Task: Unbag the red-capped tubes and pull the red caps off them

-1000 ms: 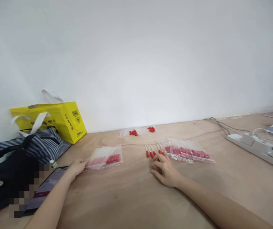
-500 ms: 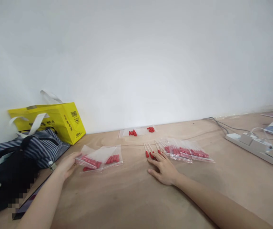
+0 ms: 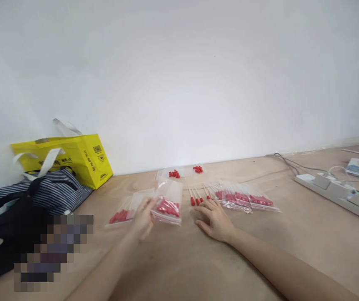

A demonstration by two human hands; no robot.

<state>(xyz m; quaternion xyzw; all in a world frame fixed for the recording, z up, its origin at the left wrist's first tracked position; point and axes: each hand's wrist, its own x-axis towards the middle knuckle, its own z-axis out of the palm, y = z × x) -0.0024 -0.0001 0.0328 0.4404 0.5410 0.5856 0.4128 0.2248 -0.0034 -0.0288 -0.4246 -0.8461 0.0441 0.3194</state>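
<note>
My left hand (image 3: 144, 218) pinches the edge of a clear zip bag (image 3: 169, 194) and holds it a little off the table. Red-bulbed droppers (image 3: 168, 207) with thin pale stems lie inside it. Below and left of that hand, other zip bags (image 3: 121, 213) with red-ended droppers lie flat. My right hand (image 3: 214, 221) rests palm down on the table, fingers stretched out and holding nothing. Just beyond its fingertips are loose droppers (image 3: 197, 201), side by side, stems pointing away. To their right several filled zip bags (image 3: 240, 198) overlap in a fanned row.
Near the wall, red bulbs (image 3: 174, 174) lie in two small groups on a clear plastic bag (image 3: 185, 169). A yellow carrier bag (image 3: 98, 167), a striped bag (image 3: 54, 192) and a black bag (image 3: 10, 238) crowd the left. A power strip (image 3: 342, 194) with cables runs along the right.
My left hand has moved right, carrying a filled zip bag away from the left-hand bags towards the middle. My right hand has shifted slightly back from the loose droppers.
</note>
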